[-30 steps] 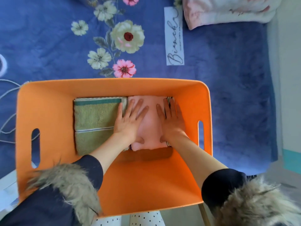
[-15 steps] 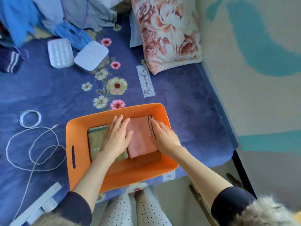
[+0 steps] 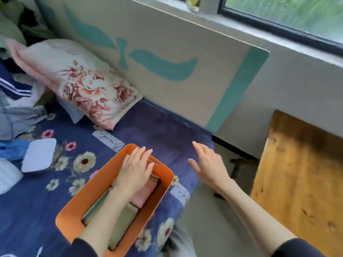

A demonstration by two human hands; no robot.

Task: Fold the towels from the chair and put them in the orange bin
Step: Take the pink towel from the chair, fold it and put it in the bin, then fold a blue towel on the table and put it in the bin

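The orange bin [image 3: 104,175] stands on the blue floral bedspread [image 3: 33,204] at the bed's near right corner. Inside it lie a folded pink towel [image 3: 143,194] and a folded green towel [image 3: 123,222], side by side. My left hand [image 3: 136,170] rests flat over the far end of the bin, fingers spread, partly covering the pink towel. To the right of the bin my right hand [image 3: 207,164] hovers in the air, open and holding nothing. No chair with towels is in view.
A floral pillow [image 3: 83,84] leans at the bed's head against a beige and teal headboard [image 3: 167,58]. A white lidded box [image 3: 39,154] and a heap of clothes [image 3: 14,112] lie at left. A wooden table [image 3: 300,182] stands at right beneath a window.
My right hand has lifted out of the bin and moved right, off the pink towel. My left hand stays in the bin. My view has swung up and to the right.
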